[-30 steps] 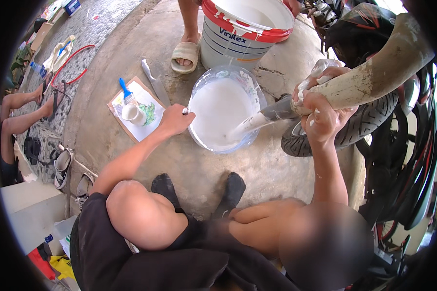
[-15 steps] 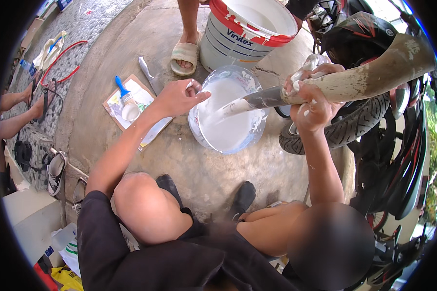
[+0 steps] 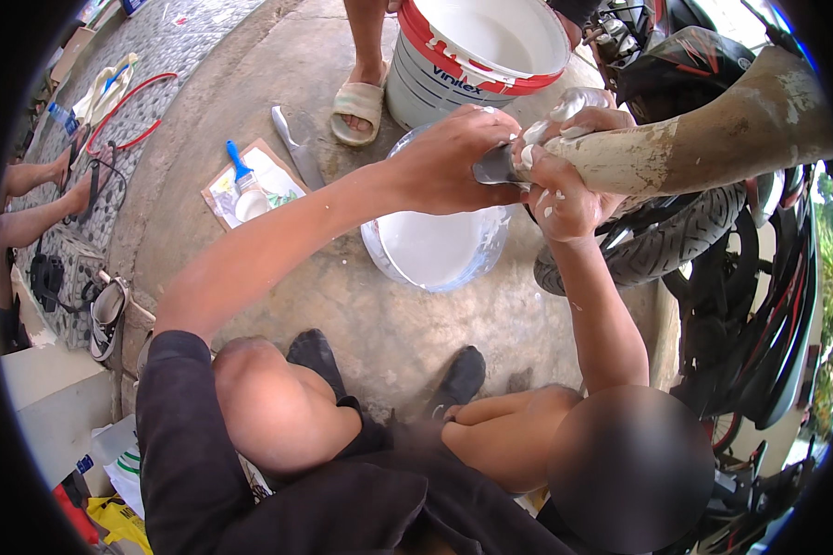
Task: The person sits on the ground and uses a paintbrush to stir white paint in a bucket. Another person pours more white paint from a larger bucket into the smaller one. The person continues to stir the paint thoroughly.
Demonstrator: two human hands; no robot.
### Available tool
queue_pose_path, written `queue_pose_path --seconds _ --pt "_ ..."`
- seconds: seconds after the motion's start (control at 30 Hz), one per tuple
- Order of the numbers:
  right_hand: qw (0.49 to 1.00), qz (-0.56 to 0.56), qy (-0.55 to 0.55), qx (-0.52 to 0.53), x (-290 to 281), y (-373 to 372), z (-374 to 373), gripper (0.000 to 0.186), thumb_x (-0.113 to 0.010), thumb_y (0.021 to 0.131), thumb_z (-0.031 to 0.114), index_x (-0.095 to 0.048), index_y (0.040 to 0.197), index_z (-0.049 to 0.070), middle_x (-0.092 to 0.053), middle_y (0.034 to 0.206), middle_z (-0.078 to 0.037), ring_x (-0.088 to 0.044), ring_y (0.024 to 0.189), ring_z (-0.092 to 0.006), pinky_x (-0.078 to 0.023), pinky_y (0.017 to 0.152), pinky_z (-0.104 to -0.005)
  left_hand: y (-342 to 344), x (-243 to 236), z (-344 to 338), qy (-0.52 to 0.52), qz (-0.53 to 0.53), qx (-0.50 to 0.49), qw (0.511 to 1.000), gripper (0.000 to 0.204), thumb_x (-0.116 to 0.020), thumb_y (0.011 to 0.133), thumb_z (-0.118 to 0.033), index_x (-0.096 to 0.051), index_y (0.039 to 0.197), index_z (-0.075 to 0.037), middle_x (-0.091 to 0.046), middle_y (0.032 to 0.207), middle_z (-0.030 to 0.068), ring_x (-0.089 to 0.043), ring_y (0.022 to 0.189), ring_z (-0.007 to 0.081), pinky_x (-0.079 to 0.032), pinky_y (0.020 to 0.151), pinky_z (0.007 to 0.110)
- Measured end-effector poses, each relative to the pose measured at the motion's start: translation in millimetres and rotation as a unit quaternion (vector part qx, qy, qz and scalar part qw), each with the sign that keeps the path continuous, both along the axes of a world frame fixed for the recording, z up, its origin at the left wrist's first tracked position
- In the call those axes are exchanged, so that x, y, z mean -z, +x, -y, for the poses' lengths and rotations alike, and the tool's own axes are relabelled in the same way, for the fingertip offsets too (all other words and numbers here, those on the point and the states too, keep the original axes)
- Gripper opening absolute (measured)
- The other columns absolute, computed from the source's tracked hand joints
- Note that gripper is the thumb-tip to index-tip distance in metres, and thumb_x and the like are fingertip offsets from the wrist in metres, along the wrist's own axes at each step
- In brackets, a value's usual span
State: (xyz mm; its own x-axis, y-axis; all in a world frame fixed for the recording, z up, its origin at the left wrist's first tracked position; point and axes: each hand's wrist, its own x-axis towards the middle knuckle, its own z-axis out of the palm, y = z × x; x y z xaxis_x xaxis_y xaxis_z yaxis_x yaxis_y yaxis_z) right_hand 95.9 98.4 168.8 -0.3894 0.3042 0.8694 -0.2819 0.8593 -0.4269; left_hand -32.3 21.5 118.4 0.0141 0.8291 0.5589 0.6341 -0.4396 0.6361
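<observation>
My right hand (image 3: pixel 574 180) wraps around a thick, cream, paint-stained pole (image 3: pixel 676 148) that runs off to the upper right. White paint coats its fingers. My left hand (image 3: pixel 463 153) closes around the pole's grey lower end, just beside the right hand; its fingertips are partly hidden. Below both hands stands a translucent tub (image 3: pixel 372 250) holding white paint (image 3: pixel 440 245). My left wrist and hand cover the tub's far part.
A large white paint bucket with a red rim (image 3: pixel 453 79) stands behind the tub, beside another person's sandalled foot (image 3: pixel 356 111). Left of the tub lie a blue-handled paintbrush (image 3: pixel 241 166) on a board and a whitish flat blade (image 3: pixel 296 148). A motorcycle (image 3: pixel 740 268) stands at right.
The pole's lower end has come up out of the paint. My left hand has moved right and closed on its grey end; my right hand keeps its hold.
</observation>
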Motion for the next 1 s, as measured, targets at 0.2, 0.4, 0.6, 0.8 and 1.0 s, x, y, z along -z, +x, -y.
queue_pose_path --seconds 0.2,0.4,0.6,0.8,1.0 --pt "0.996 0.042 -0.055 -0.054 -14 15 6 0.027 -0.062 0.054 0.001 -0.054 0.080 0.004 -0.055 0.071 -0.003 -0.052 0.064 -0.0149 -0.042 0.077 -0.0322 14 -24 19 -0.020 -0.052 -0.014 0.998 0.053 -0.078 0.066 -0.042 -0.062 0.106 -0.011 -0.055 0.112 0.0114 -0.047 0.107 0.0280 -0.039 0.092 0.037" --pt "0.981 0.110 -0.157 -0.026 -39 57 30 0.023 -0.063 0.053 0.008 -0.056 0.074 0.007 -0.053 0.081 -0.004 -0.049 0.080 -0.0220 -0.041 0.067 -0.0342 2 -51 45 -0.098 -0.073 -0.052 0.991 0.103 -0.076 0.063 -0.056 -0.031 0.141 -0.006 -0.045 0.131 0.0181 -0.038 0.126 0.0320 -0.031 0.106 0.042" --pt "0.997 0.064 -0.032 0.009 -19 79 4 0.022 -0.061 0.056 0.003 -0.052 0.076 0.008 -0.048 0.086 -0.007 -0.051 0.082 -0.0243 -0.044 0.060 -0.0342 -44 -26 50 -0.205 0.082 -0.171 0.960 0.082 -0.071 0.077 -0.046 -0.034 0.140 -0.010 -0.049 0.127 0.0103 -0.047 0.118 0.0235 -0.036 0.102 0.039" --pt "0.976 -0.035 -0.188 -0.108 -12 82 7 0.040 -0.056 0.064 -0.004 -0.041 0.100 0.006 -0.044 0.094 -0.012 -0.055 0.068 -0.0225 -0.048 0.050 -0.0335 -60 24 43 -0.260 0.280 -0.204 0.902 0.074 -0.066 0.082 -0.044 -0.036 0.137 -0.005 -0.054 0.115 0.0074 -0.051 0.108 0.0172 -0.041 0.093 0.034" --pt "0.979 -0.020 -0.172 -0.111 -12 83 11 0.040 -0.055 0.064 -0.007 -0.041 0.100 0.006 -0.042 0.095 -0.012 -0.056 0.065 -0.0197 -0.049 0.049 -0.0323 -63 75 43 -0.330 0.356 -0.228 0.844 0.081 -0.064 0.081 -0.051 -0.034 0.137 -0.001 -0.056 0.111 0.0088 -0.052 0.105 0.0183 -0.040 0.092 0.035"
